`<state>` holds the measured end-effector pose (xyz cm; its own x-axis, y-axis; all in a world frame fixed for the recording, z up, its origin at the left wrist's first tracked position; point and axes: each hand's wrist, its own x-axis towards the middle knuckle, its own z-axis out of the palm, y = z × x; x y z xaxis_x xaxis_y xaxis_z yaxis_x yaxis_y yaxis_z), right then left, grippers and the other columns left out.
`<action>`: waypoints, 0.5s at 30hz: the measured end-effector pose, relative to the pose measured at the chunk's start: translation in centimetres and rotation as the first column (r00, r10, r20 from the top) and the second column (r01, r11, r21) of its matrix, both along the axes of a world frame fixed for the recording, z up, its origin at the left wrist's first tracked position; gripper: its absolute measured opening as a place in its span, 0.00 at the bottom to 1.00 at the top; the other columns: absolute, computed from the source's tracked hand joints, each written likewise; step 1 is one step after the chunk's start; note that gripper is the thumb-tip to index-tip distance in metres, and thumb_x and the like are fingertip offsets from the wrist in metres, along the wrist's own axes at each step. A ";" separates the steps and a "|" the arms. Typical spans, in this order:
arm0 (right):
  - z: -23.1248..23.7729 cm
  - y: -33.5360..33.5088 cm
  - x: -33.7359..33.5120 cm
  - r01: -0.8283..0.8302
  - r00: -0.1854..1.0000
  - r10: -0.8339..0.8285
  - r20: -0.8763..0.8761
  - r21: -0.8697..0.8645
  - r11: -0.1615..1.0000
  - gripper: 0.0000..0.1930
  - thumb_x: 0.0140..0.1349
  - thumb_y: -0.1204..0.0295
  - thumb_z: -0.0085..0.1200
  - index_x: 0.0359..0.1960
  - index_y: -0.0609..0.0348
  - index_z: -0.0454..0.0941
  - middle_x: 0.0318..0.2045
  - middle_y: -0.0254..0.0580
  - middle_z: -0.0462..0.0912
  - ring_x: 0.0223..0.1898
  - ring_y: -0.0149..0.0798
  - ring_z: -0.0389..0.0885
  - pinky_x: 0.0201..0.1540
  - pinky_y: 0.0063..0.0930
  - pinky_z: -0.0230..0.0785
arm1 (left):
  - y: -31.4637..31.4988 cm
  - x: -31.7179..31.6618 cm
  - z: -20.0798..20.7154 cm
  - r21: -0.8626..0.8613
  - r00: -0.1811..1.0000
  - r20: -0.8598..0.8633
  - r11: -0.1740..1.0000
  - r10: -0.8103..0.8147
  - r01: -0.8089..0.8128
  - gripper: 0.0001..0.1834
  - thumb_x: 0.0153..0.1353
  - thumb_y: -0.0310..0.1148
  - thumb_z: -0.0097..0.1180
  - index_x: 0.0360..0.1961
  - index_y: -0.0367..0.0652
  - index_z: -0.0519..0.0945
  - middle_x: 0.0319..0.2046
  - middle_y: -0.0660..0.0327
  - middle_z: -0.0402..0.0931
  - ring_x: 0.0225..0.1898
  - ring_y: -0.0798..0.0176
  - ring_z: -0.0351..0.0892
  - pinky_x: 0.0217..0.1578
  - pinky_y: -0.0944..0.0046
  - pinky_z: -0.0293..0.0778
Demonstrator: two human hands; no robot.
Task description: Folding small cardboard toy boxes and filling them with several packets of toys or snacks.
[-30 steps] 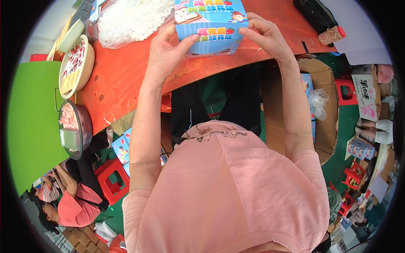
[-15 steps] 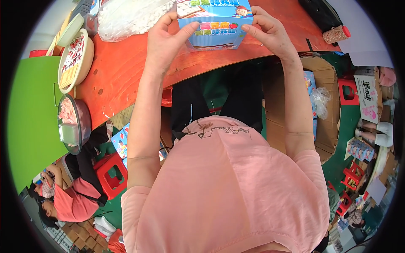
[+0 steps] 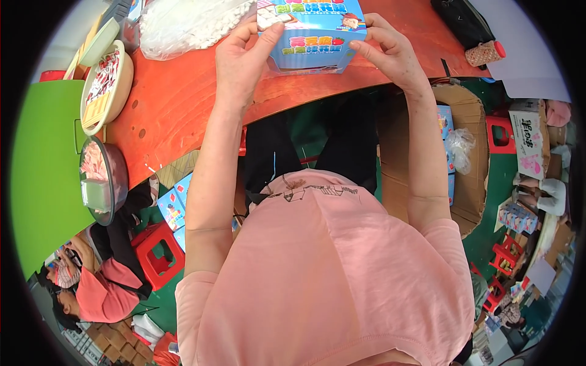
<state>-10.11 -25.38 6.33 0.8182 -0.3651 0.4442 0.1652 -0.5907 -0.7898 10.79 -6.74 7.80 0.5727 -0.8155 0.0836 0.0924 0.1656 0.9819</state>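
Observation:
A blue printed cardboard box (image 3: pixel 314 52) stands near the front edge of the red table (image 3: pixel 171 91). My left hand (image 3: pixel 244 58) grips its left side, the thumb lying on the upper front edge. On the other side my right hand (image 3: pixel 390 52) holds the box with the thumb against the front corner and the fingers behind, partly hidden. The box's far part is cut off by the picture's upper edge. Just left of the box lies a clear plastic bag (image 3: pixel 183 30) full of small white pieces.
At the table's left are a cream basin (image 3: pixel 125 85) of small packets and a clear bowl (image 3: pixel 119 177) with pink contents. A black pouch (image 3: pixel 461 21) and a red-lidded jar (image 3: pixel 485 53) lie right. Below stand an open carton (image 3: pixel 470 201) and a red stool (image 3: pixel 159 256). Co-workers (image 3: pixel 110 290) sit lower left.
My left thumb has moved up from the box's front face to its upper edge. The box shows slightly more of its top. My right hand keeps its hold.

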 end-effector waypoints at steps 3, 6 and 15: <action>-0.1 0.7 0.2 0.014 1.000 -0.016 0.027 0.062 0.998 0.06 0.68 0.75 0.61 0.42 0.64 0.84 0.50 0.35 0.80 0.53 0.31 0.76 0.57 0.27 0.67 | -0.3 0.4 -0.9 -0.021 0.999 0.003 0.999 0.036 -0.036 0.10 0.64 0.34 0.69 0.36 0.38 0.86 0.54 0.64 0.82 0.51 0.73 0.78 0.51 0.69 0.73; -0.7 0.5 -0.2 0.046 0.998 -0.057 0.040 0.221 0.974 0.06 0.69 0.74 0.60 0.41 0.65 0.84 0.50 0.34 0.80 0.52 0.30 0.76 0.56 0.25 0.67 | -0.5 0.3 -1.2 -0.143 0.998 0.031 0.988 0.062 -0.057 0.10 0.63 0.34 0.70 0.31 0.38 0.85 0.53 0.63 0.82 0.50 0.73 0.78 0.51 0.69 0.73; -0.7 3.5 0.8 0.212 0.961 -0.259 0.093 0.349 0.913 0.06 0.69 0.75 0.60 0.42 0.66 0.84 0.54 0.36 0.78 0.53 0.30 0.78 0.58 0.26 0.71 | -0.5 0.5 -1.6 -0.102 0.988 0.122 0.991 0.095 -0.083 0.09 0.65 0.31 0.68 0.31 0.39 0.82 0.62 0.59 0.74 0.61 0.68 0.72 0.63 0.62 0.66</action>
<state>-9.30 -21.83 5.61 0.6310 -0.6854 0.3634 0.1723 -0.3329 -0.9271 11.25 -7.19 6.22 0.6226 -0.7462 0.2357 -0.0511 0.2619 0.9638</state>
